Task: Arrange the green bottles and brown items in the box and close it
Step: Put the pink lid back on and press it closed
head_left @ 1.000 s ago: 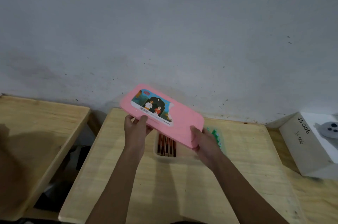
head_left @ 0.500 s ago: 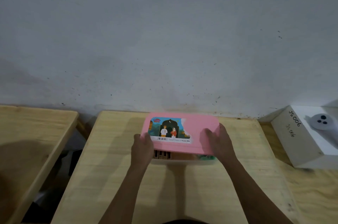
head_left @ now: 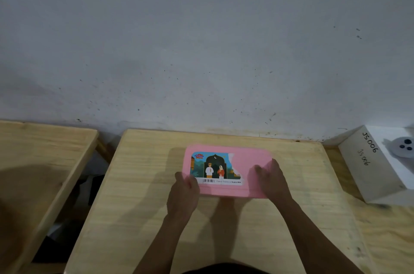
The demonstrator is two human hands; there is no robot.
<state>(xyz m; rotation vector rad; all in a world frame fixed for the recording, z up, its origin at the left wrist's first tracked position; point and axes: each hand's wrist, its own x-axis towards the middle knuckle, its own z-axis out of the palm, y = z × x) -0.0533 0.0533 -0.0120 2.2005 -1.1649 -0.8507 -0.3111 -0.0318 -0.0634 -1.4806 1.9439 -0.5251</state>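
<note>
A pink lid (head_left: 251,161) with a colourful picture sticker lies flat over the box in the middle of the wooden table (head_left: 139,206). The box beneath it and whatever it holds are hidden. My left hand (head_left: 183,195) grips the lid's near left corner, thumb on top. My right hand (head_left: 271,179) rests on the lid's right end with fingers spread over its top and edge.
A white carton (head_left: 367,170) marked "JS 006" stands at the right, with a grey round object (head_left: 403,147) on it. A second wooden table (head_left: 33,161) sits at the left across a dark gap. A grey wall runs close behind.
The pink lid came down from a tilted, raised position to lie flat over the box. The brown items and green bottles seen underneath before are now covered.
</note>
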